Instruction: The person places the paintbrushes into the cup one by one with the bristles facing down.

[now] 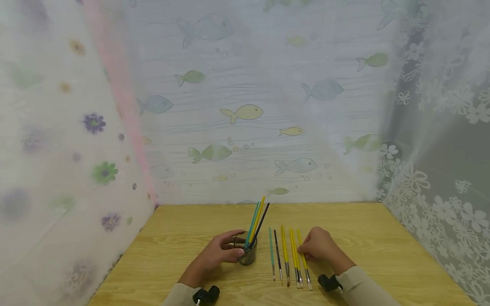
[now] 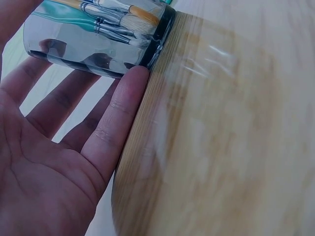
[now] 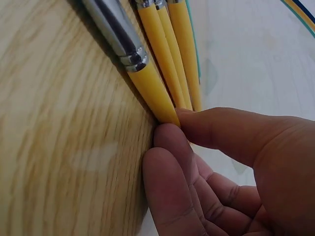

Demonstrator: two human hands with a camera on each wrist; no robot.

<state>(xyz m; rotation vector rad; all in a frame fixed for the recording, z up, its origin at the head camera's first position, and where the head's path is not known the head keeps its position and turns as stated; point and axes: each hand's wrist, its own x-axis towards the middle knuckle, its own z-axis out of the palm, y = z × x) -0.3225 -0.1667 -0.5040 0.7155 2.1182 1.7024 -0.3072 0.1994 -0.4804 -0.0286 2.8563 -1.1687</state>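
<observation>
My left hand (image 1: 216, 254) holds a dark see-through glass cup (image 1: 249, 257) by its side, thumb at the near side and fingers behind. Several paintbrushes (image 1: 257, 221) with teal, yellow and dark handles lean in the cup; the left wrist view shows their bristles (image 2: 135, 23) at its base. On the table, my right hand (image 1: 320, 246) pinches the yellow handle of the rightmost paintbrush (image 3: 150, 93) between thumb and fingertips. That brush lies with its bristles toward me.
Left of the pinched brush lies a row of paintbrushes: several yellow ones (image 1: 294, 253), a dark one (image 1: 278, 255) and a teal one (image 1: 272, 250). All rest on the wood-grain table (image 1: 172, 225). Patterned sheets (image 1: 245, 170) hang behind and at both sides.
</observation>
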